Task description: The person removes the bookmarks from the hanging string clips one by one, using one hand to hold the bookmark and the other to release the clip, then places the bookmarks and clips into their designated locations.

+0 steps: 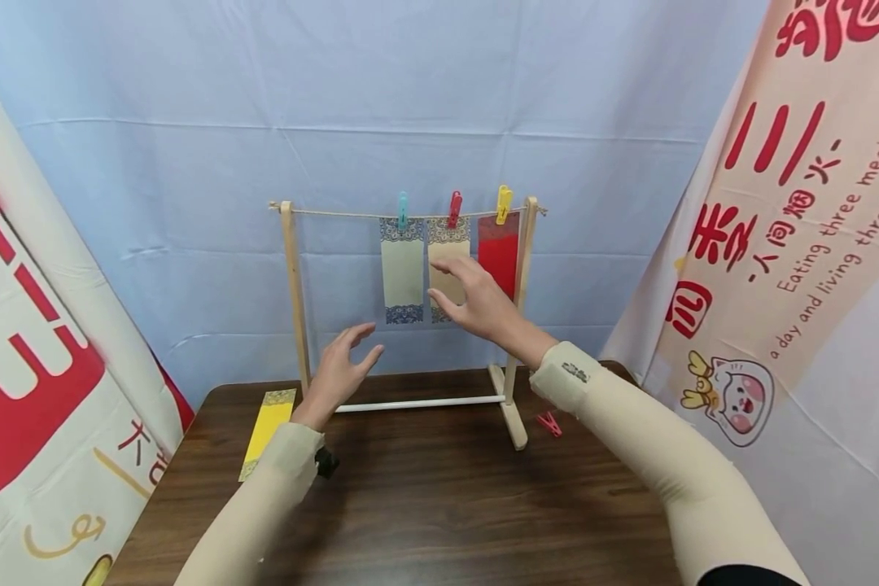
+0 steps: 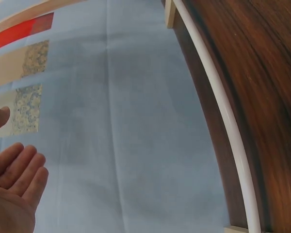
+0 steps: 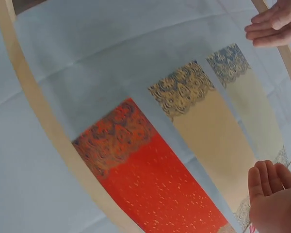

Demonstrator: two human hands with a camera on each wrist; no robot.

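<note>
Three cards (image 1: pixel 403 273) hang clipped on the rack (image 1: pixel 295 285), its eight-o'clock yellow card (image 1: pixel 269 431) and four-o'clock pink clip (image 1: pixel 550 424) unhung, left grip (image 1: pixel 337 370) and right grip (image 1: pixel 483 303) both released.

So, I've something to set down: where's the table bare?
The dark wooden tabletop is bare in front of the white round crossbar, between the beige sleeves. Crowded: left, around the yellow patterned paper strip; right, the pink plastic clothespin beside the pale wooden foot.
</note>
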